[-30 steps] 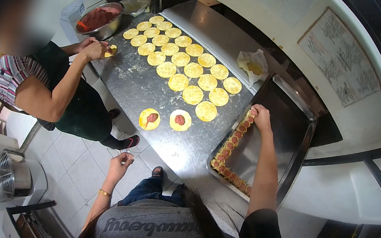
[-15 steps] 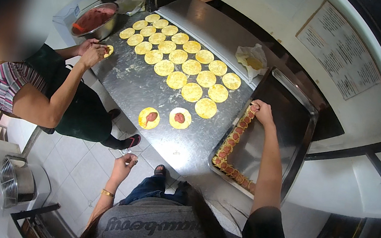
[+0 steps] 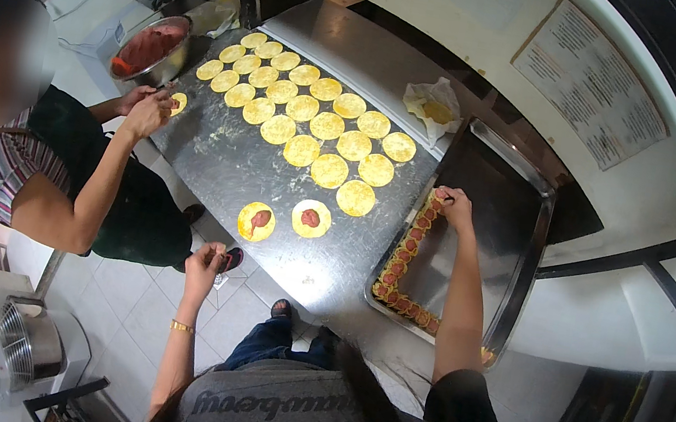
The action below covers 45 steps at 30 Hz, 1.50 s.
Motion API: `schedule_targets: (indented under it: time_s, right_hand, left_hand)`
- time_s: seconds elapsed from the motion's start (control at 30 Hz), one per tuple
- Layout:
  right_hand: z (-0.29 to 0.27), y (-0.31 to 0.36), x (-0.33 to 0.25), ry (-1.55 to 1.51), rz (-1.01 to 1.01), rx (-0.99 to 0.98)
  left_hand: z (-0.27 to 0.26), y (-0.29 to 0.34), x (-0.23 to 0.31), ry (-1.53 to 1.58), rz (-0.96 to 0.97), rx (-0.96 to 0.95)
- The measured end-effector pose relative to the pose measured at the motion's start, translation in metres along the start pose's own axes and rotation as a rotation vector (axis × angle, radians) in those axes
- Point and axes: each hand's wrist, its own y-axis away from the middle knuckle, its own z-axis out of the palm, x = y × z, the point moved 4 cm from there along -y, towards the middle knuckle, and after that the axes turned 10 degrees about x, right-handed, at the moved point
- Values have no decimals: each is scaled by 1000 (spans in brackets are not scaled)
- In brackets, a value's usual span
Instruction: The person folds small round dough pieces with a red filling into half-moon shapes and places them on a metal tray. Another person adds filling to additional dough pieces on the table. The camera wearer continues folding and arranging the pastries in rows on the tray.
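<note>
My right hand [image 3: 455,208] reaches into the metal tray [image 3: 534,269], its fingertips closed on an open-topped dumpling [image 3: 443,195] at the far end of a row. That row of dumplings [image 3: 409,244], with pink filling and yellow wrappers, runs along the tray's left wall and bends along its near wall. My left hand [image 3: 204,262] hangs before the table's near edge with fingers pinched; what they hold is too small to make out. On the table, two round yellow wrappers carry pink filling: one on the left [image 3: 257,221], one on the right [image 3: 311,218].
Several bare yellow wrappers [image 3: 301,150] lie in rows on the floured steel table [image 3: 217,139]. At left a co-worker's hands [image 3: 148,112] hold a filled wrapper near a bowl of pink filling [image 3: 151,49]. Crumpled paper [image 3: 432,109] sits behind the tray. A mixer [image 3: 29,348] stands lower left.
My left hand has risen toward the table's edge, fingers still pinched. My right hand stays at the row's far end, shifted slightly nearer. The whole view has shifted a little.
</note>
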Motion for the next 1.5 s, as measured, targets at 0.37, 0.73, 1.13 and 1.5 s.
schedule_targets:
  time_s: [0.37,0.73,1.13,1.5]
  right_hand:
    - [4,-19,9,63,34,-116]
    - [-32,61,36,-817,687,139]
    - [49,41,-10,-968,494,187]
    - [-26,96,-10,-912,527,242]
  left_hand:
    - [21,-48,-11,-103,133,-18]
    - [40,-62,-4,-251,211,70]
    - [54,-59,-5,-406,186,60]
    - [63,-34,5,-459,165,86]
